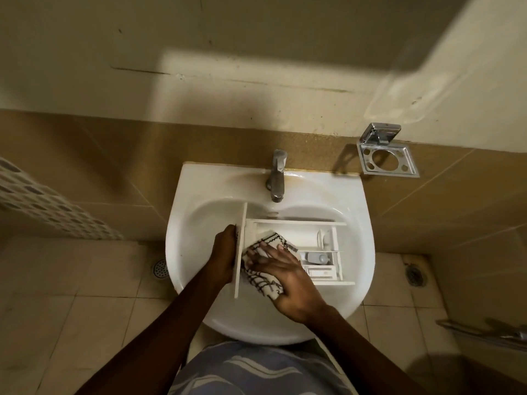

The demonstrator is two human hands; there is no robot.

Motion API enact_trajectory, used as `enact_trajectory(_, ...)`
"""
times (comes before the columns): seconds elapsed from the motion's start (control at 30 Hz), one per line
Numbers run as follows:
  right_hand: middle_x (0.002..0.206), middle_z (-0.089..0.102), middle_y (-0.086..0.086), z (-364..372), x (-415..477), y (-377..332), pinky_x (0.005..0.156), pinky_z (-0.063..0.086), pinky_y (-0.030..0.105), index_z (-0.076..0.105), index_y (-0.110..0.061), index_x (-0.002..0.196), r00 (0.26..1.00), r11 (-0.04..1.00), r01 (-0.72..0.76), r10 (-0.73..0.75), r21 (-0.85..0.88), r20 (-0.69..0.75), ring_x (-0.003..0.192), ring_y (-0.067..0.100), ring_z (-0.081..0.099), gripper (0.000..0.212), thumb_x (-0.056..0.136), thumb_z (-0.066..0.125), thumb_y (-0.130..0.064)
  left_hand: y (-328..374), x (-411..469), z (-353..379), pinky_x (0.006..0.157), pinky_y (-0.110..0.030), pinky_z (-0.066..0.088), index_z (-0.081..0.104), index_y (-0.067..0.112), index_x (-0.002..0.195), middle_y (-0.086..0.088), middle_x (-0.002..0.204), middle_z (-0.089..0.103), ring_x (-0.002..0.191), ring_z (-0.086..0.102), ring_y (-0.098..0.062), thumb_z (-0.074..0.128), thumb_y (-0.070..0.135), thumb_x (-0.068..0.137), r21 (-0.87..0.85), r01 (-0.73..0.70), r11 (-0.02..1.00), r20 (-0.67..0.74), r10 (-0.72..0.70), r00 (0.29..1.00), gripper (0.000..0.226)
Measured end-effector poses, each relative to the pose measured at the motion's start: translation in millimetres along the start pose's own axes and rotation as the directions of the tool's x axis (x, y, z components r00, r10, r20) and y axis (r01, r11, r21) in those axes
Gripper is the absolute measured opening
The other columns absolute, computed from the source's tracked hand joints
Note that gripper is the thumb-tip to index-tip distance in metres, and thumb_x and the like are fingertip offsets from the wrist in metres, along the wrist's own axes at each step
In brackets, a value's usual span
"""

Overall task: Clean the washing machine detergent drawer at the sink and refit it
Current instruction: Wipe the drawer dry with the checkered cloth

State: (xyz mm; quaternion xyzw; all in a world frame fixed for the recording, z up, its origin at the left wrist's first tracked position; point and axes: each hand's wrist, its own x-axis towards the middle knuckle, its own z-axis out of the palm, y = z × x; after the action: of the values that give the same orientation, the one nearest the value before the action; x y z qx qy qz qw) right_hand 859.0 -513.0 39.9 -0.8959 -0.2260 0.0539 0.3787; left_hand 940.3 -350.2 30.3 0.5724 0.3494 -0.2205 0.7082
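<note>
The only view comes from a wide-angle camera worn on the person's head, looking steeply down and forward at a white sink (196, 195) from close above. The detergent drawer (302, 238) in the basin sits near the frame's centre. The tap (277, 178) and wall (228, 81) lie toward the top, the striped shirt (256, 369) at the bottom edge, floor tiles (71, 295) on both sides of the basin, where straight lines bow outward
</note>
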Motion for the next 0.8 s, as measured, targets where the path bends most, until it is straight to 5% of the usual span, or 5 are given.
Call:
enact_trajectory(0.1,0.123,0.068,-0.006,-20,-5,-1,0.107,0.038,0.025,0.071,-0.017,0.115,0.971,0.937,-0.163,0.208,0.31,-0.121,0.126,0.015,0.055,0.032,0.085,0.06,-0.018,2,3,-1,0.068,-0.037,0.045,0.062,0.008,0.077,-0.011,0.066,0.055,0.063,0.054,-0.025,0.047,0.032,0.088,0.079,-0.063,0.995,0.001,0.063,0.998,0.03)
enact_trajectory(0.2,0.076,0.071,-0.004,-44,7,-16,0.055,0.051,0.023,0.07,-0.015,0.09,0.6,0.569,-0.226,0.721,0.791,-0.347,0.07,0.02,0.065,0.011,0.091,0.061,-0.009,8,3,-5,0.068,-0.038,0.045,0.061,0.01,0.081,-0.013,0.073,0.053,0.067,0.053,-0.026,0.047,0.042,0.083,0.14,-0.108,0.984,0.014,0.107,0.994,0.035)
enact_trajectory(0.27,0.09,0.072,-0.006,-60,20,-23,0.063,0.054,0.027,0.071,-0.017,0.101,0.489,0.654,-0.15,0.701,0.741,-0.52,0.077,0.013,0.067,0.016,0.096,0.056,-0.014,11,0,-4,0.067,-0.036,0.043,0.057,0.011,0.08,-0.011,0.07,0.049,0.065,0.049,-0.024,0.047,0.04,0.088,0.136,-0.134,0.982,0.022,0.132,0.991,0.031)
enact_trajectory(0.5,0.105,0.072,0.001,-63,72,-28,0.086,0.042,0.034,0.067,-0.025,0.105,0.901,0.854,-0.425,0.368,-0.299,-0.231,0.102,0.029,0.063,0.025,0.092,0.047,-0.035,18,-3,12,0.061,-0.033,0.038,0.052,0.009,0.072,-0.007,0.06,0.043,0.059,0.045,-0.022,0.047,0.031,0.097,0.154,-0.267,0.951,0.053,0.262,0.964,0.034)
enact_trajectory(0.8,0.128,0.063,0.011,-89,67,-2,0.097,0.043,0.039,0.063,-0.022,0.121,0.659,0.654,-0.751,0.751,-0.092,-0.04,0.118,0.036,0.055,0.055,0.093,0.038,-0.063,27,0,6,0.055,-0.022,0.047,0.067,0.009,0.07,0.001,0.062,0.064,0.056,0.06,-0.009,0.05,0.029,0.102,0.225,-0.436,0.872,0.097,0.425,0.9,0.042)
